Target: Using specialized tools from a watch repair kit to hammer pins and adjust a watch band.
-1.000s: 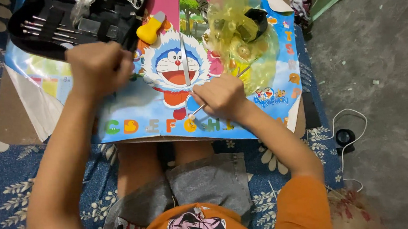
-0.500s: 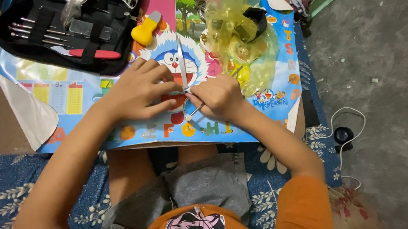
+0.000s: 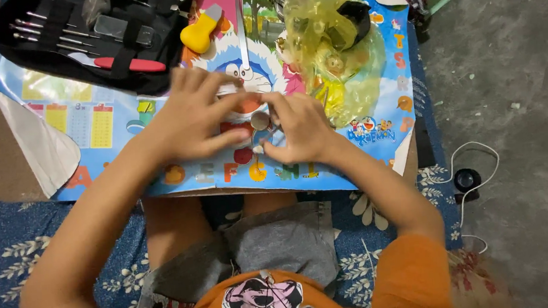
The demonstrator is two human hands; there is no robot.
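While both hands meet over the middle of a cartoon poster [image 3: 98, 127] spread on a low board, a small round piece [image 3: 260, 121] sits pinched between them, held close so the fingertips of each hand can steady it from either side. The left hand [image 3: 197, 117] lies palm down, its fingers spread and curled forward, thumb and forefinger closing toward the piece; whether they actually grip it or only press on it cannot be told. The right hand [image 3: 301, 129] mirrors it from the other side, fingers bent inward and nearly shut around the same spot, with a thin metal tool [image 3: 241, 31] lying on the poster just beyond the hands. An open black tool case [image 3: 86, 38] rests at the far left corner of the board, within reach of the left arm, and a yellow-handled tool [image 3: 200, 34] lies just beside it. A crumpled yellow plastic bag [image 3: 334, 47] with small parts lies at the far right. Both forearms angle inward from the person's lap, elbows out, wrists low over the poster.
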